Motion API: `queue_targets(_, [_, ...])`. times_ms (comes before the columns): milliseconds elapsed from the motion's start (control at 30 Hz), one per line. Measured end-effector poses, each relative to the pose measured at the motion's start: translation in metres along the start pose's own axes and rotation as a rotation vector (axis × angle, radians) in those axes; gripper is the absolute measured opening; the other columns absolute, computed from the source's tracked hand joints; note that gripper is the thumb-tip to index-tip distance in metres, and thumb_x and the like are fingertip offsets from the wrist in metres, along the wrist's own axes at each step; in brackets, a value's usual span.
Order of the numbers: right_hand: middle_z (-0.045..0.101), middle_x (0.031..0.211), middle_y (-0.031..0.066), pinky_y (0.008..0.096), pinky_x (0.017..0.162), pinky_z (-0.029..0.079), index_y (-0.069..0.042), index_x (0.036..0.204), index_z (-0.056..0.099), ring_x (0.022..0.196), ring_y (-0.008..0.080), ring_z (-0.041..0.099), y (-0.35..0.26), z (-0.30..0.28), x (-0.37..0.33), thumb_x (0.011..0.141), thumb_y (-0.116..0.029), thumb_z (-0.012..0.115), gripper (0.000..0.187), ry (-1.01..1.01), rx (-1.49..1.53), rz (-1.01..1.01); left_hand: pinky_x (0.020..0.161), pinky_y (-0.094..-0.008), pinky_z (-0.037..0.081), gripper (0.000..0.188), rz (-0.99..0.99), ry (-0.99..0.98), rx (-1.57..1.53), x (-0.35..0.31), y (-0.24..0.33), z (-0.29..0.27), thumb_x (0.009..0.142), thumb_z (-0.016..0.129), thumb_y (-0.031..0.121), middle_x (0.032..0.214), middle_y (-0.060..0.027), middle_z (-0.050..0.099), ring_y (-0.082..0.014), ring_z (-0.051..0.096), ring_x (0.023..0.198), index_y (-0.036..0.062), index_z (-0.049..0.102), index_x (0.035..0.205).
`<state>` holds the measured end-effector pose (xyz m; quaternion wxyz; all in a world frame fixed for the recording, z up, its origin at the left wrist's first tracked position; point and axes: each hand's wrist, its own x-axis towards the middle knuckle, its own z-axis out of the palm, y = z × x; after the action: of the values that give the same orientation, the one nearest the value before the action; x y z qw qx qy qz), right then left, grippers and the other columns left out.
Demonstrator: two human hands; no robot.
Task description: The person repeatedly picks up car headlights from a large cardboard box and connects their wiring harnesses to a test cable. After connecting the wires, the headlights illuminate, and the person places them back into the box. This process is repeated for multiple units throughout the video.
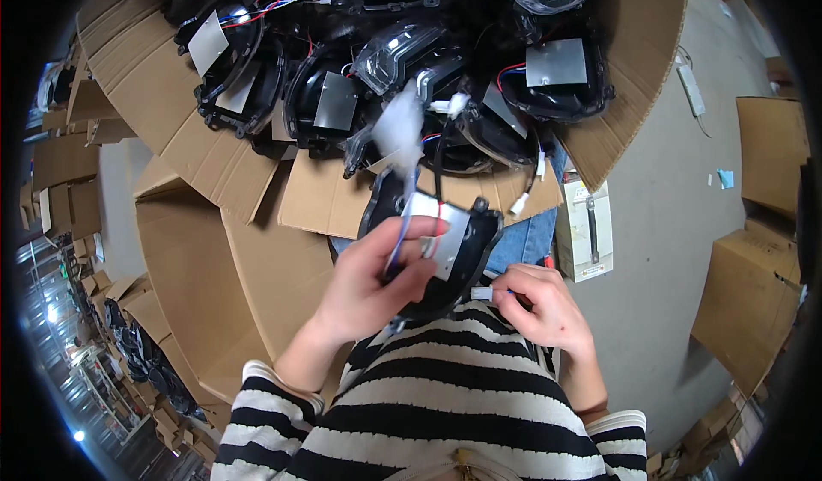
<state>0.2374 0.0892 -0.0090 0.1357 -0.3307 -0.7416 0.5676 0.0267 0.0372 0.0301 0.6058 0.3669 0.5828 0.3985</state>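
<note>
A black lamp housing with a silver metal plate rests on my lap. Over that plate, my left hand is closed around thin wires, blue and red among them. Above its fingers rises a blurred white wad, too smeared to name exactly. Low at the right of the housing, my right hand pinches a cable at a small white plug connector. The housing's lower left part is partly hidden behind my left hand.
A large open cardboard box ahead holds several lamp units with loose wires. White connectors dangle over its front flap. A whitish case with a handle stands right of my lap. More cardboard boxes line both sides.
</note>
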Motion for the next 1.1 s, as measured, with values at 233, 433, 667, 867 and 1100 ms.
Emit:
queue_targets(233, [0.05, 0.059, 0.0101, 0.0326, 0.049, 0.039, 0.0, 0.071, 0.054, 0.052, 0.0246, 0.049, -0.011, -0.006, -0.008, 0.072, -0.006, 0.054, 0.006, -0.06, 0.034, -0.027, 0.057, -0.0146, 0.032, 0.032, 0.205, 0.019, -0.125, 0.012, -0.007, -0.008, 0.091, 0.039, 0.016, 0.079, 0.0012, 0.046, -0.0038, 0.039, 0.062, 0.0009, 0.04, 0.12])
queue_targets(433, [0.049, 0.058, 0.0088, 0.0313, 0.048, 0.038, 0.0, 0.071, 0.054, 0.051, 0.0224, 0.048, -0.039, -0.006, -0.01, 0.069, -0.002, 0.056, 0.004, -0.02, 0.071, -0.124, 0.058, -0.021, 0.041, 0.048, 0.275, -0.163, 0.178, 0.016, 0.008, -0.017, 0.076, 0.05, -0.003, 0.085, -0.0025, 0.05, -0.0092, 0.047, 0.066, 0.0049, 0.036, 0.122])
queue_targets(667, [0.049, 0.059, 0.0087, 0.0308, 0.048, 0.039, 0.001, 0.071, 0.054, 0.052, 0.0223, 0.048, -0.063, 0.004, 0.011, 0.066, 0.001, 0.056, 0.005, 0.115, 0.008, -0.268, 0.066, -0.0318, 0.042, 0.063, 0.235, -0.177, 0.643, 0.015, 0.006, -0.015, 0.07, 0.067, 0.018, 0.088, -0.012, 0.051, -0.0241, 0.051, 0.075, 0.0062, 0.034, 0.123])
queue_targets(867, [0.051, 0.063, 0.0112, 0.0294, 0.049, 0.039, 0.003, 0.075, 0.053, 0.054, 0.0247, 0.049, -0.056, 0.008, 0.006, 0.065, 0.003, 0.056, 0.011, 0.197, 0.148, -0.081, 0.066, -0.031, 0.041, 0.061, 0.214, -0.401, 0.484, 0.007, -0.007, -0.027, 0.073, 0.058, 0.004, 0.091, -0.0122, 0.048, -0.0253, 0.048, 0.073, 0.0077, 0.032, 0.128])
queue_targets(1100, [0.047, 0.059, 0.0059, 0.0272, 0.047, 0.034, 0.002, 0.075, 0.054, 0.05, 0.0141, 0.042, -0.05, 0.017, -0.001, 0.07, 0.0, 0.055, 0.006, 0.099, 0.304, 0.064, 0.06, -0.0311, 0.042, 0.049, 0.507, -0.142, 0.615, 0.004, -0.02, -0.016, 0.07, 0.056, -0.004, 0.071, -0.0092, 0.052, -0.0246, 0.05, 0.063, 0.0031, 0.047, 0.117])
